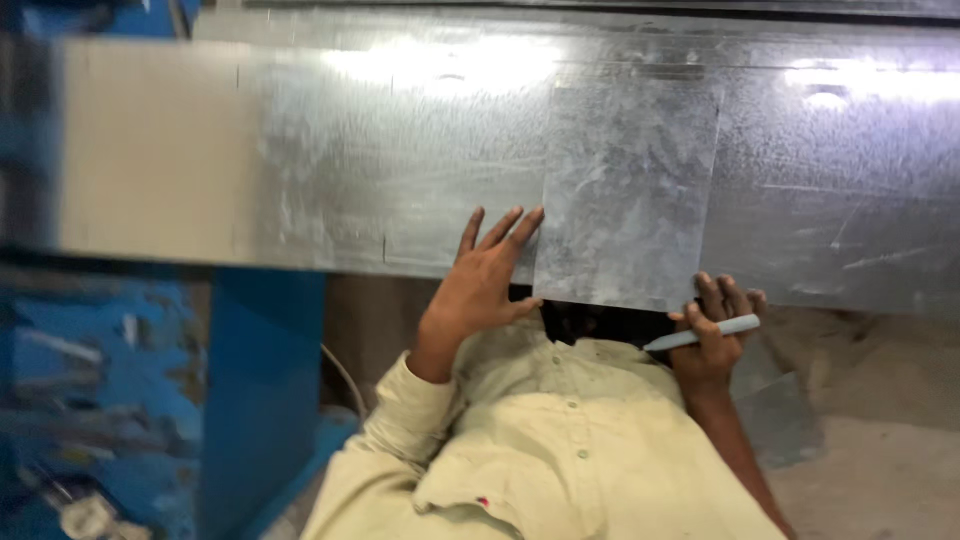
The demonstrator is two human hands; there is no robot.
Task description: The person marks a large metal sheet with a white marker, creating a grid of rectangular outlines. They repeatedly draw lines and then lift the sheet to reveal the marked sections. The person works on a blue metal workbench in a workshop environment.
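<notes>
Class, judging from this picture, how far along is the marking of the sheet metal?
Done: a small square metal sheet lies on the large galvanized sheet. In hand: the left hand presses flat beside the square's edge, and the right hand holds a pale marker at its lower corner. Left: no traced outline shows yet.

overhead glare; motion-blurred left edge

The person wears a pale cream button-front shirt (560, 450) with small round buttons, a chest pocket flap bearing a tiny red mark, and long sleeves, the left sleeve (400, 420) rolled above the wrist.
</notes>
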